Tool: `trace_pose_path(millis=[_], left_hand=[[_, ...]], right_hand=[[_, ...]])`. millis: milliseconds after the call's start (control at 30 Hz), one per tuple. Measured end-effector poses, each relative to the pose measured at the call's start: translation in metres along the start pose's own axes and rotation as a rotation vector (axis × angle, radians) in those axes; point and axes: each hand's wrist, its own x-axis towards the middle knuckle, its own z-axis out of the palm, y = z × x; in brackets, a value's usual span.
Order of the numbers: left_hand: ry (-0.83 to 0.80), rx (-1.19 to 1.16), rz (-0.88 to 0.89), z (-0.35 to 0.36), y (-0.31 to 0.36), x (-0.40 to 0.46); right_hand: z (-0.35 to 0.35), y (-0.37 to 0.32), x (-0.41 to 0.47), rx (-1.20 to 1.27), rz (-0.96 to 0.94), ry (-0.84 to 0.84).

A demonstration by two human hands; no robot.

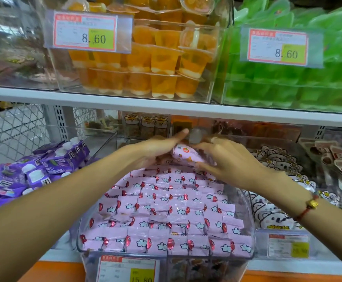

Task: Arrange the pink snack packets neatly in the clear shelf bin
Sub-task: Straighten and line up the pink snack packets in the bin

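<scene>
I see both hands at the back of the clear shelf bin [251, 224], up around 12 o'clock from the frame centre. The left hand [158, 148] comes in from 8 o'clock, fingers straight and stretched, lying along the left side of one pink packet [186, 155] that sits raised above the pile. The right hand [227, 159] comes in from 4 o'clock, fingers spread and bent over the right side of that same packet, touching it; I cannot tell whether it really grips or just presses. So the packet is sandwiched between the two hands, tilted, its printed face up.

The rest of the pink snack packets [166, 216] fill the bin below, in overlapping rows down to the front wall at 6 o'clock, mostly flat, with balloon and cloud prints showing. A price tag [128, 269] is clipped at the bin's front.

A red cord bracelet [308, 206] is on the right wrist. Purple drink pouches [43, 167] lie at 9 o'clock, bear-print packets [278, 159] at 3 o'clock, just beside the bin. On the white shelf [125, 102] above stand orange jelly cups [145, 64] at 12 o'clock and green jelly cups [288, 86] at 1 o'clock, both in clear bins.
</scene>
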Motion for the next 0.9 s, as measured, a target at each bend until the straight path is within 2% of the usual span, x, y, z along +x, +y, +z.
trace_pose_path(millis=[100, 233, 367, 467, 533, 633, 767, 900], left_hand=[[0.05, 0.04, 0.116, 0.006, -0.003, 0.005], [-0.036, 0.454, 0.171, 0.011, -0.014, 0.016], [-0.052, 0.779, 0.201, 0.01, -0.022, 0.026], [-0.007, 0.895, 0.247, 0.002, -0.027, 0.027], [-0.008, 0.922, 0.28, -0.002, -0.03, 0.028], [-0.003, 0.935, 0.288, -0.002, -0.032, 0.028], [-0.006, 0.863, 0.266, 0.0, -0.031, 0.026], [0.079, 0.721, 0.243, -0.002, -0.029, 0.022]], right_hand=[[0.005, 0.007, 0.0, 0.153, 0.134, 0.049], [0.016, 0.012, 0.011, 0.61, 0.426, 0.123], [0.03, 0.018, 0.025, 0.812, 0.538, 0.109], [0.042, 0.021, 0.041, 0.952, 0.588, 0.131], [0.05, 0.02, 0.05, 0.932, 0.598, 0.085], [0.056, 0.022, 0.056, 0.737, 0.522, -0.035], [0.056, 0.024, 0.062, 0.494, 0.488, -0.078], [0.064, 0.017, 0.067, 0.518, 0.471, -0.219]])
